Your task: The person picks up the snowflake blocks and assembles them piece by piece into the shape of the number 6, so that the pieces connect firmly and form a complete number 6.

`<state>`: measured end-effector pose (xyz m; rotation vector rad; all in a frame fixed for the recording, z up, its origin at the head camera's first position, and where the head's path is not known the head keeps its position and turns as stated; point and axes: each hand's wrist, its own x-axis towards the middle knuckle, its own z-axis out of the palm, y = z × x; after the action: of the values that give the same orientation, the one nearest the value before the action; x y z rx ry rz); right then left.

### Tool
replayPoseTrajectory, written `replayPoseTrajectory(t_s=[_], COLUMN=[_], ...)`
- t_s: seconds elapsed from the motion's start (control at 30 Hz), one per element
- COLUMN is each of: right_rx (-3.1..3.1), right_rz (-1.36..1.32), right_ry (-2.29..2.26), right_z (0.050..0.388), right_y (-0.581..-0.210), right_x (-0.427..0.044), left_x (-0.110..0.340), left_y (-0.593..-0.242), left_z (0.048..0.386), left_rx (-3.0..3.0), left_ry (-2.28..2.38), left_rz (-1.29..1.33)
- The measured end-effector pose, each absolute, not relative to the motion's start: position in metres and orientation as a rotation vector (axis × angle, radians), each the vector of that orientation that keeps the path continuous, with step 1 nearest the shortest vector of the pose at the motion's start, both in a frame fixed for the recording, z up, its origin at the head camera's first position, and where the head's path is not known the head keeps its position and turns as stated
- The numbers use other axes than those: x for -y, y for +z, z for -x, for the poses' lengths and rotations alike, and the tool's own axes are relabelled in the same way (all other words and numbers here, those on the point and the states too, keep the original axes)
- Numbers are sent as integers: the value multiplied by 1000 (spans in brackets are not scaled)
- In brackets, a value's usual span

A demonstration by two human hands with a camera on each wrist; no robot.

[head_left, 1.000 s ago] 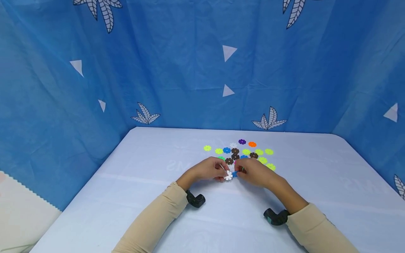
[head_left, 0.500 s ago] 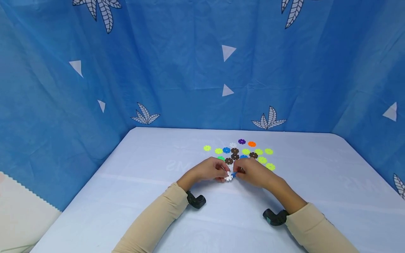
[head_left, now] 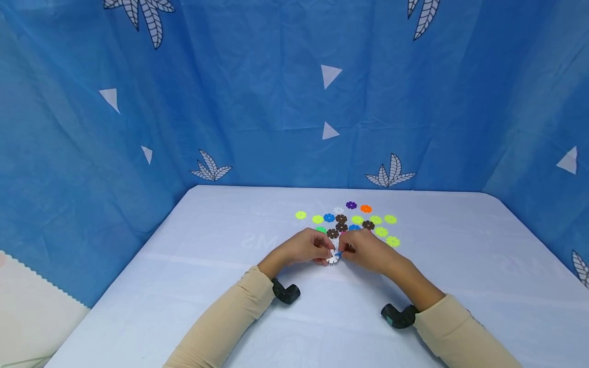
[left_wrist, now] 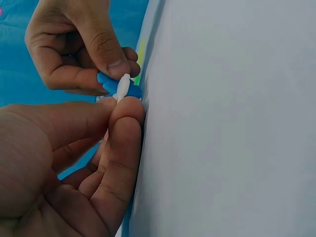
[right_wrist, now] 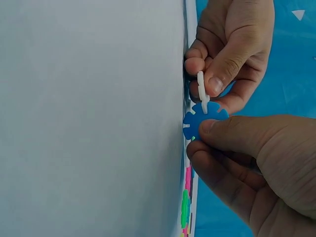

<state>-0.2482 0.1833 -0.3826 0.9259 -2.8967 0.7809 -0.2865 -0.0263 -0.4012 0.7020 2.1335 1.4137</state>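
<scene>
My left hand (head_left: 304, 246) pinches a white disc (right_wrist: 201, 86), my right hand (head_left: 367, 249) a blue disc (right_wrist: 196, 122), well inside the counter (head_left: 340, 322) edges.

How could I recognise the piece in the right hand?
On the white table, notched discs lie scattered. In front of them, the right hand pinches the blue disc against a white disc that the left hand holds. Unlike the blue discs lying behind, it alone is held.

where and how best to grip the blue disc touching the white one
Probably pinch the blue disc by the rim opposite the white disc, coming from the right: its body is flat, and the white disc meets its left edge.
</scene>
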Motion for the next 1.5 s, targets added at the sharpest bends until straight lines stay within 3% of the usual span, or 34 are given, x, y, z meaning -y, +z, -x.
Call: replayPoseTrajectory(t_s=[1.07, 1.5], right_rx=[2949, 3046], right_rz=[-874, -502], right_ry=[757, 652], right_z=[251, 262], right_y=[-379, -365], right_x=[-184, -240], left_x=[24, 24], left_y=[-396, -395], left_z=[285, 283], left_rx=[-2538, -2553], left_ry=[1036, 971], left_rz=[-1015, -1040])
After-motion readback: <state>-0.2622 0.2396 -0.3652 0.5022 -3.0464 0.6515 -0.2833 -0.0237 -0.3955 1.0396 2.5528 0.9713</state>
